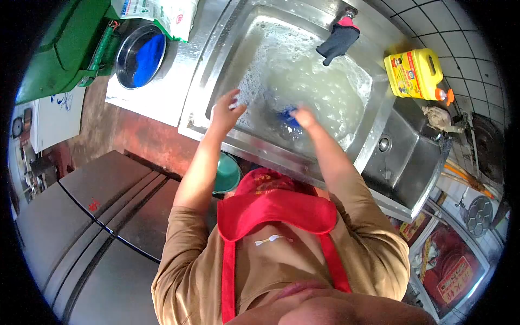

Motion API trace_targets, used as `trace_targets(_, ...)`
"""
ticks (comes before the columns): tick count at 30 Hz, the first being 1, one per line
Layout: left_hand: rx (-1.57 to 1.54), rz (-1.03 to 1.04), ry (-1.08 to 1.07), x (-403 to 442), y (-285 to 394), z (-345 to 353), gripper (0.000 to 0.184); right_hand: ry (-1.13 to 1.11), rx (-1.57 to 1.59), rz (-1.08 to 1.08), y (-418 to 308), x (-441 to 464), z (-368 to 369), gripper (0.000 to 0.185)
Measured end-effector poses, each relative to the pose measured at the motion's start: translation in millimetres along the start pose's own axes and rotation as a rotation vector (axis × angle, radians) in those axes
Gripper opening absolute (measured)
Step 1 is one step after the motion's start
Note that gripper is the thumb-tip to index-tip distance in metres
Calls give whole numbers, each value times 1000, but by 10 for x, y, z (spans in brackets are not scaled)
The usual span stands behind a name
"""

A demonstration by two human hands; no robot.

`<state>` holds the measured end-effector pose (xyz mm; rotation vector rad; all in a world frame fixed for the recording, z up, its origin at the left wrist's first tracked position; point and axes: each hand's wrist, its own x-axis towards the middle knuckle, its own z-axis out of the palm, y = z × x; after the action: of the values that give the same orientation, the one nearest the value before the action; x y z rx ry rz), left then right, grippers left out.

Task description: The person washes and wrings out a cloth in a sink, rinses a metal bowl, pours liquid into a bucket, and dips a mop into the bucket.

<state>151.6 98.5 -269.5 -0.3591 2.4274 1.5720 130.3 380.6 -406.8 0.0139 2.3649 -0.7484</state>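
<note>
A large steel sink (212, 70) holds cloudy, foamy water. My left hand (225, 112) hovers over its near left side, fingers spread and holding nothing. Toward the middle of the basin, my right hand (304, 117) grips a blue cloth (290, 116) at the water's surface. Part of that cloth is under water, and my right fingertips are partly hidden. A dark grey glove or cloth with a red edge (338, 41) hangs over the tap at the far side.
Left of the sink, a metal bowl (122, 64) with a blue cloth (149, 59) stands beside a plastic bag (172, 16) and a green bin (59, 51). A yellow detergent jug (414, 73) stands right, above a smaller sink (403, 157). A green bucket (227, 174) is below.
</note>
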Motion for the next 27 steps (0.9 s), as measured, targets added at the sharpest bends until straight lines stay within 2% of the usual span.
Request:
trace_targets(1,-93,-30,-53,4,-55,89,49,38,287,26,633,370,279,42)
trace_targets(2,-169,-86,-81,4,-51,146,49,250,429,64,501,111,-12,51)
trace_targets(5,-352,-259,-148,-29,-9,331,50,493,534,411,744,-90,-347,48)
trace_targets(7,-413,-368,-175,-38,12,486,51,447,870,295,755,-171,-223,41)
trace_targets(8,-420,-444,-241,-13,-23,579,57,423,1038,229,741,-176,-138,38)
trace_targets(9,-455,-483,-274,-18,-28,672,60,406,1151,188,586,-234,-60,29)
trace_targets(11,-526,-560,-337,-36,14,851,65,15,1282,347,499,-256,-102,29)
trace_targets(12,-546,-584,-400,-51,113,888,69,-10,1369,365,369,-328,-184,29)
trace_targets(14,-567,-631,-381,-83,239,977,67,-66,1542,396,0,-554,-484,29)
trace_targets(17,-588,-681,-370,-115,340,1157,64,-147,1710,217,-232,-768,-789,28)
trace_targets(18,-594,-691,-373,-110,362,1232,63,-203,1715,234,-373,-901,-970,30)
trace_targets(21,-912,-770,-392,-109,421,1485,57,-246,1677,162,-594,-1135,-1277,35)
trace_targets(23,-1115,-677,-444,-137,529,1622,52,-55,1601,172,-687,-1196,-1316,48)
trace_targets(25,-1315,-538,-461,-149,586,1767,52,58,1498,137,-807,-1318,-1381,49)
trace_targets(27,-1179,-587,-340,-197,702,1799,48,144,1142,-45,-910,-1441,-1432,50)
